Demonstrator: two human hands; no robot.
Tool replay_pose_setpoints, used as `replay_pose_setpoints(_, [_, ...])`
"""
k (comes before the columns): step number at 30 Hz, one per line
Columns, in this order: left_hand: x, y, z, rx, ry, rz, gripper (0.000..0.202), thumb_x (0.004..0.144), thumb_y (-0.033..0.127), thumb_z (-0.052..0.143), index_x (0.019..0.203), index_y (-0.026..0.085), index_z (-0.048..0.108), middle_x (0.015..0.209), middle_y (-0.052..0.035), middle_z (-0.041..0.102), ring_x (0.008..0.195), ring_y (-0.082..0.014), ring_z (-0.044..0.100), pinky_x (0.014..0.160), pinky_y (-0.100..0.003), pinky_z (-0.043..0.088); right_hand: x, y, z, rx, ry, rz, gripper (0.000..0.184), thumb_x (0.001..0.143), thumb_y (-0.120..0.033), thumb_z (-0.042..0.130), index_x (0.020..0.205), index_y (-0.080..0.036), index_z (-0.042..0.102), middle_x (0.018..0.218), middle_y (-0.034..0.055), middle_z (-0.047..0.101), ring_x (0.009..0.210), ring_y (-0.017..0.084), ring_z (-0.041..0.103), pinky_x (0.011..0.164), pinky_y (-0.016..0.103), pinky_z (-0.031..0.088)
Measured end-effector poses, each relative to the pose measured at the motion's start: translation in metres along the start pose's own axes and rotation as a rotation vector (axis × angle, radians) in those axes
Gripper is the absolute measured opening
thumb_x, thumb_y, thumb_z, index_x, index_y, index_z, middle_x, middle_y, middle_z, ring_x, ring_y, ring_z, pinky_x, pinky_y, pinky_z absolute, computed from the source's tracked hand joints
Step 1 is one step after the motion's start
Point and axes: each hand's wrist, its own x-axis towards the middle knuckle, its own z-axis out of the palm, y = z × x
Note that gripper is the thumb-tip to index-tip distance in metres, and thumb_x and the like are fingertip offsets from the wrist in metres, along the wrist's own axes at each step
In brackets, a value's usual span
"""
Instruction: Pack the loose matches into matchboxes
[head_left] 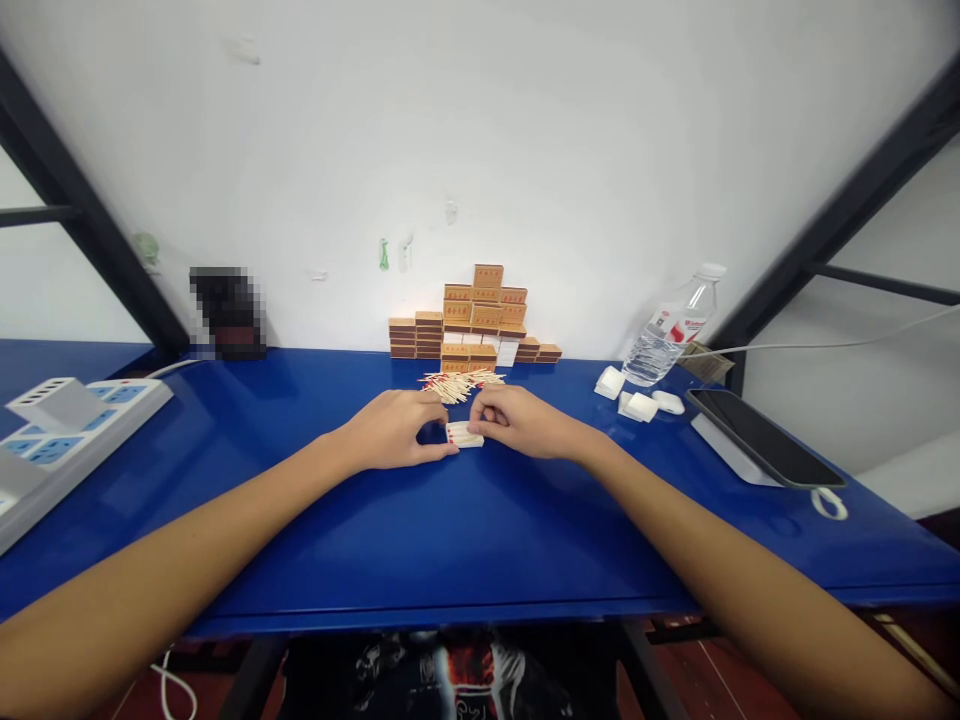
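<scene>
A small white matchbox tray [469, 441] lies on the blue table between my hands, with several red-headed matches [459, 432] inside, their heads toward the left. My left hand [401, 428] grips the tray's left end, thumb at the near side and fingers at the far side. At the right end, my right hand [514, 418] has its thumb and fingers pinched together over the tray; what they hold, if anything, is hidden. Just beyond lies a loose heap of matches [454, 387]. Behind that, brown matchboxes [486, 316] are stacked against the wall, with some white trays [507, 351] among them.
A power strip [120, 405] with white plugs occupies the table's left side. On the right are a tilted water bottle [667, 335], small white items [637, 405] and a phone [765, 435] on a white stand. A blurred dark object [232, 315] stands at back left.
</scene>
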Motion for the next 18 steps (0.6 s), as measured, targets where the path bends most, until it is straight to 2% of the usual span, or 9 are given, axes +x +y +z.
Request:
replay_pose_setpoints(4, [-0.001,0.003,-0.005,-0.022,-0.03,-0.002,0.029,0.087,0.047,0.07,0.088,0.018,0.071,0.086,-0.0034,0.071,0.072,-0.0175,0.064,0.065,-0.03,0.045,0.014,0.005,0.012,-0.005,0.179,-0.002,0.014,0.097,-0.025,0.063,0.085,-0.018,0.068,0.071,-0.0021,0.055,0.067,0.013,0.048,0.064,0.026,0.034])
replay_pose_setpoints(9, [-0.001,0.004,-0.009,-0.073,-0.049,-0.014,0.029,0.079,0.047,0.072,0.077,0.019,0.068,0.076,-0.0014,0.067,0.063,-0.015,0.059,0.06,-0.029,0.043,0.036,0.008,0.033,-0.088,0.227,0.085,0.012,0.09,-0.028,0.074,0.083,-0.019,0.07,0.066,-0.0029,0.053,0.065,0.013,0.048,0.062,0.027,0.03])
replay_pose_setpoints(12, [-0.001,0.001,-0.008,-0.073,-0.048,-0.018,0.029,0.078,0.047,0.073,0.076,0.019,0.068,0.076,-0.0011,0.067,0.062,-0.0144,0.058,0.059,-0.029,0.043,0.043,0.008,0.041,-0.119,0.22,0.103,0.016,0.092,-0.027,0.072,0.079,-0.018,0.067,0.07,-0.0011,0.056,0.068,0.014,0.049,0.063,0.027,0.031])
replay_pose_setpoints(15, [-0.001,-0.001,-0.007,-0.051,-0.038,-0.009,0.029,0.079,0.048,0.072,0.076,0.019,0.068,0.074,-0.0011,0.068,0.061,-0.0145,0.057,0.059,-0.029,0.042,0.041,0.008,0.037,-0.156,0.16,0.109,0.017,0.095,-0.022,0.068,0.079,-0.017,0.063,0.076,0.0017,0.06,0.072,0.015,0.051,0.065,0.027,0.033])
replay_pose_setpoints(18, [-0.001,-0.003,-0.008,-0.036,-0.039,-0.021,0.029,0.082,0.048,0.071,0.078,0.019,0.07,0.074,-0.0014,0.068,0.061,-0.0148,0.058,0.059,-0.029,0.042,0.029,0.009,0.019,-0.156,0.16,0.101,0.014,0.098,-0.022,0.064,0.085,-0.017,0.062,0.084,0.0038,0.063,0.074,0.015,0.052,0.067,0.028,0.034])
